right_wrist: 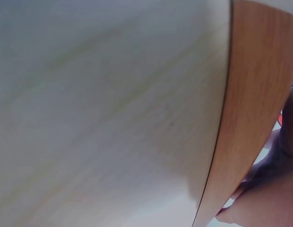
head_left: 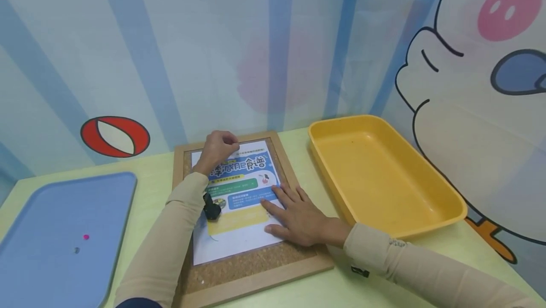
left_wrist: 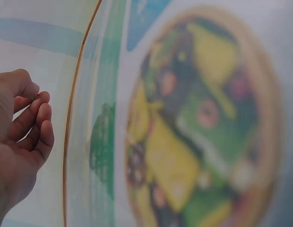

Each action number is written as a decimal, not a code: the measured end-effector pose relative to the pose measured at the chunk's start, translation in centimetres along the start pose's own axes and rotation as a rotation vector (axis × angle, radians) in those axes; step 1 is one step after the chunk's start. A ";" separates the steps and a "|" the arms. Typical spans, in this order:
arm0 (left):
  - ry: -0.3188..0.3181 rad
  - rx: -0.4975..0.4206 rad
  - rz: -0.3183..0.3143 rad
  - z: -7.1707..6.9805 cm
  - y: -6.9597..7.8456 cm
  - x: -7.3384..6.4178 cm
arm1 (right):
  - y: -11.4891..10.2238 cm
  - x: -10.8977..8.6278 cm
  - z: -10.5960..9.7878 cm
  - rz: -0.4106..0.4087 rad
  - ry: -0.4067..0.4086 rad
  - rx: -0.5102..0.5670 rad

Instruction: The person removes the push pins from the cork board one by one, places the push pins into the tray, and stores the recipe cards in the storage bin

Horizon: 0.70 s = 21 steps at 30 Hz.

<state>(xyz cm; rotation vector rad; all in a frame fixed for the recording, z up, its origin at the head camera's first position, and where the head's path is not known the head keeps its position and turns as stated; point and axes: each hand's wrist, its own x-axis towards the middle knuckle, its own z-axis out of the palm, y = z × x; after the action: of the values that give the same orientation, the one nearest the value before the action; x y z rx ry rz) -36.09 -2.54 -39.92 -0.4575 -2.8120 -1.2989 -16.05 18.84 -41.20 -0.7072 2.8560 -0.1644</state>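
Note:
A printed poster (head_left: 243, 246) lies on a wood-framed cork board (head_left: 256, 272). My left hand (head_left: 217, 149) is over the poster's upper part, near the board's far edge. In the left wrist view its thumb and forefinger pinch a tiny green pin (left_wrist: 34, 98), mostly hidden by the fingertips. My right hand (head_left: 298, 215) rests with spread fingers on the poster's right side and the board's frame. In the right wrist view part of that hand (right_wrist: 269, 189) shows beyond the wooden frame edge.
A blue tray (head_left: 64, 208) at left carries a small pink pin (head_left: 86, 237) and a small greyish piece (head_left: 77, 250). A deep yellow tray (head_left: 375, 170) stands right of the board. Behind the table hangs a printed backdrop (head_left: 222, 52).

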 end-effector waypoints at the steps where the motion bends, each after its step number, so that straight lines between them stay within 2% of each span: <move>1: -0.007 0.002 0.006 0.0 0.0 -0.1 | 0.0 0.0 0.0 -0.001 0.000 0.001; 6: -0.033 0.012 0.027 -0.3 0.0 -0.4 | 0.0 0.0 0.1 -0.008 0.012 0.002; 13: -0.100 0.031 -0.018 -1.4 -0.1 -1.1 | -0.2 0.1 0.3 -0.027 0.002 0.004; 21: -0.153 0.062 -0.019 -3.0 1.2 -2.1 | 0.0 0.0 0.1 -0.027 0.016 0.021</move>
<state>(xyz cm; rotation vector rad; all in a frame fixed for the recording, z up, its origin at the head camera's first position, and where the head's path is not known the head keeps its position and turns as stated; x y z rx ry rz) -34.11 -4.59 -37.28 -0.5522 -2.9780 -1.2265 -16.05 18.78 -41.31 -0.7438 2.8564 -0.2046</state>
